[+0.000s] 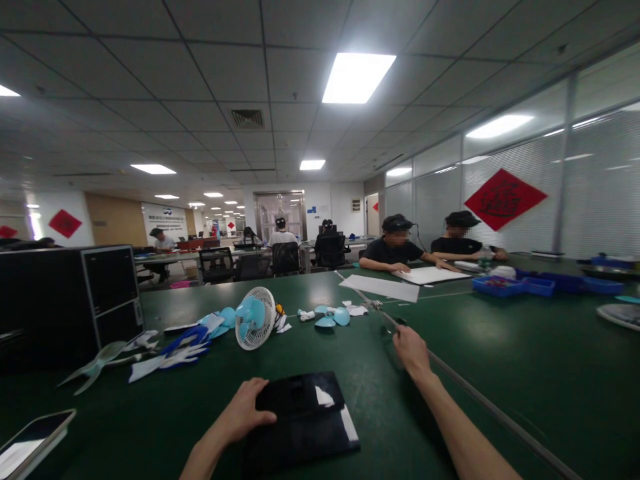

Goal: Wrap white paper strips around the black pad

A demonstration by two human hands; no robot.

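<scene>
My left hand (pixel 244 415) lies on the left edge of a flat black case (pixel 300 420) with white labels, near the table's front edge; the thumb is on top and the fingers curl round the side. My right hand (pixel 411 351) reaches forward to the metal seam strip (pixel 480 399) that runs across the green table (pixel 525 360). Its fingers are curled away from me around a small dark item that I cannot make out. Just beyond it a small metal piece (pixel 376 305) lies on the strip.
A small white fan (pixel 255 318), light blue fan blades (pixel 333 316) and white and blue gloves (pixel 170 353) lie ahead. A black computer case (pixel 75 300) stands at left, a phone (pixel 30 440) at the front left. Two people sit at the far right beside blue trays (pixel 510 286).
</scene>
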